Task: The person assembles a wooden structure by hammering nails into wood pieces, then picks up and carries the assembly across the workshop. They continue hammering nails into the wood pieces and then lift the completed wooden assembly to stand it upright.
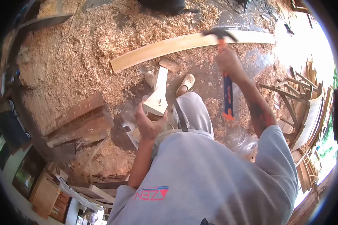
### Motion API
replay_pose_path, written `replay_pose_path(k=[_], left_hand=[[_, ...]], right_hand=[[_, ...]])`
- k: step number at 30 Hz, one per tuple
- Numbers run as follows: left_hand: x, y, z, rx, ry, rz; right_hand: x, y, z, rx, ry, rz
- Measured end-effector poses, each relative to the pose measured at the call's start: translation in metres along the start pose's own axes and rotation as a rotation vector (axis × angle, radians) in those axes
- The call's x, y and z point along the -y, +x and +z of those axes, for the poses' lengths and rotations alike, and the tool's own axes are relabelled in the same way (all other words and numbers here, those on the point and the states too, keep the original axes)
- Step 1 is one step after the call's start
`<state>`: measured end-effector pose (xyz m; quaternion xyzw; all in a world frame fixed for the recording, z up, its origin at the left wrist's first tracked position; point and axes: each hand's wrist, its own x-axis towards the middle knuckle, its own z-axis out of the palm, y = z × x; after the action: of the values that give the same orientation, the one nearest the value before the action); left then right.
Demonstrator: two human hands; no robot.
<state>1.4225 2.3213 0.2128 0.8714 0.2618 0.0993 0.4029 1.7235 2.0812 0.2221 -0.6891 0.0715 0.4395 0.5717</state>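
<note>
My right hand [229, 63] is wrapped round a claw hammer [228, 93] and holds it raised, out to the right. Its dark head is up near the long board, and the blue and orange handle hangs below my fist. With my left hand [149, 122] I grip the wide near end of a pale wooden piece [156, 100]. A small dark metal bit, perhaps a nail, sticks up from that end. The narrow part of the piece runs away between my feet toward a small wood block [169, 64].
A long pale board [157, 50] lies across the shavings-covered floor ahead. Brown planks [80, 116] are stacked at left. Wooden frames and slats [302, 101] stand at right. A dark rounded object [163, 5] sits at the top edge. My clogs [187, 83] are just beyond my knees.
</note>
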Motion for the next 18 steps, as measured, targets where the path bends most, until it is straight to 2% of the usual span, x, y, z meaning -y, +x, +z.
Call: replay_pose_path(k=[1,3,4,5,7,8,11,13,15,17,18], left_hand=[[0.0,0.002,0.0,-0.032,0.001,0.038],[0.0,0.001,-0.001,-0.021,0.008,0.027],[-0.001,0.004,-0.002,0.005,0.014,0.031],[-0.002,0.008,-0.001,0.01,0.01,0.054],[-0.003,0.0,-0.006,0.023,-0.183,-0.052],[0.01,-0.004,-0.002,-0.064,-0.141,0.048],[0.001,0.004,-0.011,-0.056,-0.001,-0.086],[-0.003,0.01,-0.008,-0.088,-0.084,-0.052],[-0.005,0.012,-0.006,-0.105,-0.105,-0.113],[-0.01,0.01,-0.005,-0.105,-0.04,-0.089],[-0.012,0.01,-0.005,-0.105,0.029,-0.074]], right_hand=[[-0.015,0.01,-0.003,0.006,-0.007,-0.003],[-0.061,0.036,-0.012,-0.139,-1.032,-0.091],[-0.038,-0.012,0.037,0.032,-1.353,-0.612],[-0.045,-0.055,0.086,0.03,-1.067,-0.506],[-0.053,-0.056,0.108,0.532,-1.079,-0.292],[-0.042,-0.048,0.104,0.528,-1.098,-0.303],[-0.003,-0.063,0.109,0.235,-0.655,0.161],[-0.022,-0.05,0.088,0.118,-0.769,0.05],[-0.003,-0.039,0.06,0.106,-0.794,-0.079],[-0.034,0.017,0.003,0.072,-0.853,-0.429],[-0.001,0.012,0.003,-0.084,-0.681,-0.4]])
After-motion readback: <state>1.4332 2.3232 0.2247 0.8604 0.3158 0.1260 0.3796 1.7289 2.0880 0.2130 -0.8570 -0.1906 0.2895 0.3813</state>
